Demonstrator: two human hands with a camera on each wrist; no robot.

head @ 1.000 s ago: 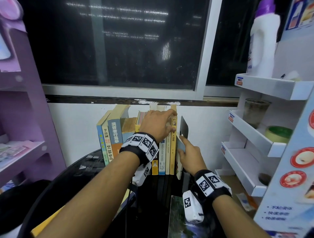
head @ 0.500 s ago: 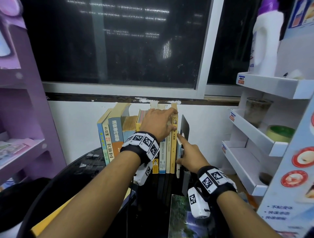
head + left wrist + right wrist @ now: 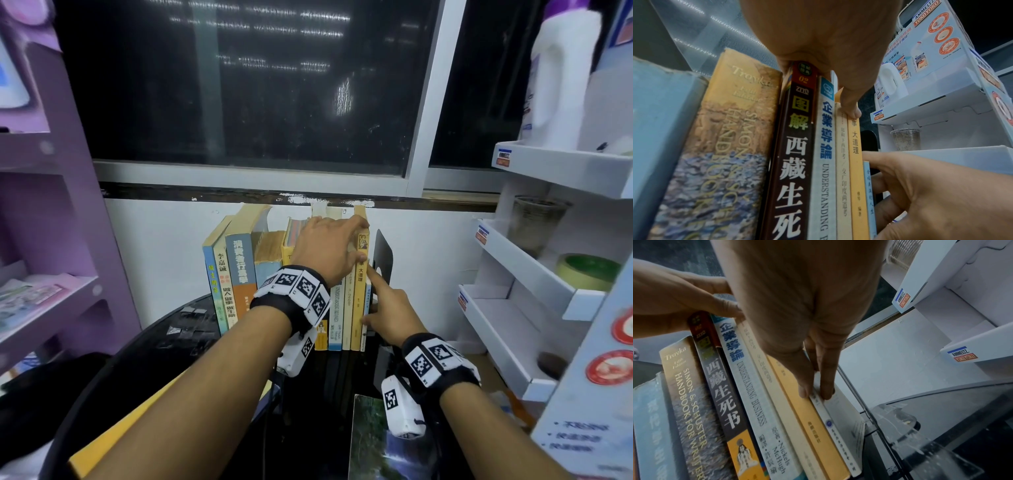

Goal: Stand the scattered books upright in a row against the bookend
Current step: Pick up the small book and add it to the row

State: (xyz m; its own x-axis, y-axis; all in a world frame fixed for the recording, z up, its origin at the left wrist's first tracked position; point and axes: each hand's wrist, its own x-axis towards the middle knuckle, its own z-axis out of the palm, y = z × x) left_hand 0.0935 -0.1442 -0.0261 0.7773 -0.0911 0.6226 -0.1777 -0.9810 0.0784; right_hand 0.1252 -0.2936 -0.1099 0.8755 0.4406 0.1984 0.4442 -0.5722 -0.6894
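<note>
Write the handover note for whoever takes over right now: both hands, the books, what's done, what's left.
Left hand: grips the tops of the row of books, thumb on the yellow book.
Right hand: pinches the thin pale-blue book, upright between the yellow book and the black bookend.
Done: row stands on the table; its left books lean.
Left: seat the thin book, straighten the leaners, stand up the landscape-cover book lying flat at the near edge.

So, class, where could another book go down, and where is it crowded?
Free: black tabletop between left forearm and leftmost books. Crowded: by the bookend, where the left hand grips the row and the right hand pinches the thin book.
</note>
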